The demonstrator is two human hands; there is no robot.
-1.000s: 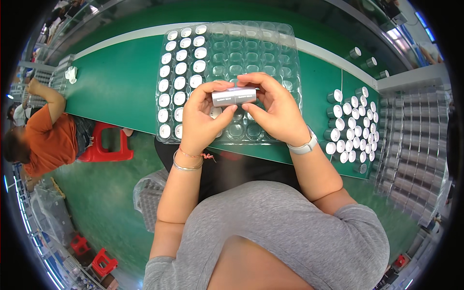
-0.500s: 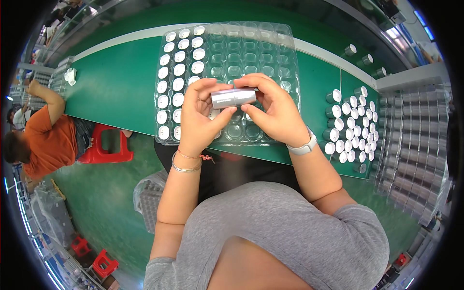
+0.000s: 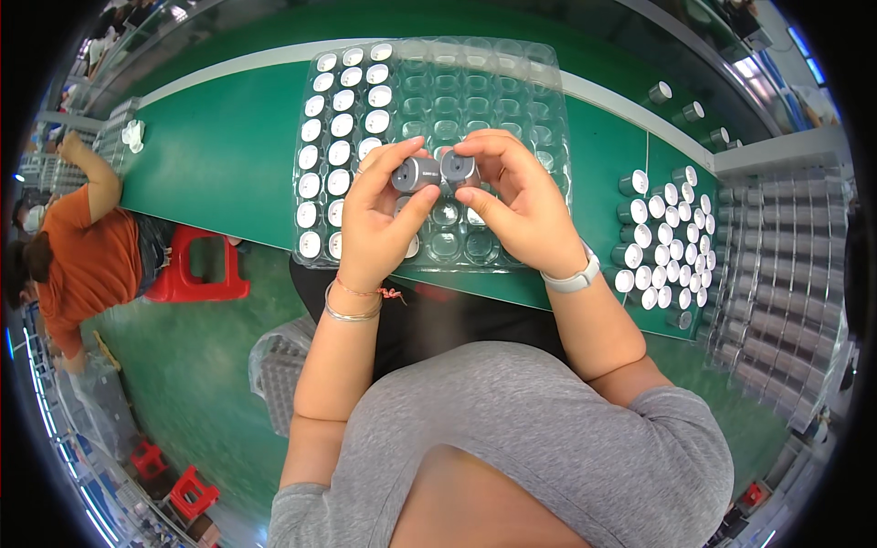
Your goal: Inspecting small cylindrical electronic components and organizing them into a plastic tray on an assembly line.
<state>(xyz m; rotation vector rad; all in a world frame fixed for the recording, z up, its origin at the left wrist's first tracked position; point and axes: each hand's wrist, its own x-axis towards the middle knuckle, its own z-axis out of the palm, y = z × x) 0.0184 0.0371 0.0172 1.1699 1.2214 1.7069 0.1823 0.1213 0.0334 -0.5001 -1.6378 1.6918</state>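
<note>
My left hand (image 3: 379, 219) holds a small grey cylinder (image 3: 414, 173) and my right hand (image 3: 516, 201) holds a second grey cylinder (image 3: 457, 166). The two cylinders are side by side, with their end faces turned toward me. Both hands hover over a clear plastic tray (image 3: 512, 110) with many round pockets. The tray's left columns are filled with white-topped cylinders (image 3: 340, 128); the pockets on its right are empty.
The tray lies on a green workbench (image 3: 219, 155). Several loose grey cylinders (image 3: 662, 237) stand on the bench to the right, beside stacks of clear trays (image 3: 786, 265). A person in an orange shirt (image 3: 82, 265) works at the left, near a red stool (image 3: 196, 269).
The two cylinders were held end to end as one horizontal bar. They are now separated and turned so their ends face me. My hands rose slightly over the tray.
</note>
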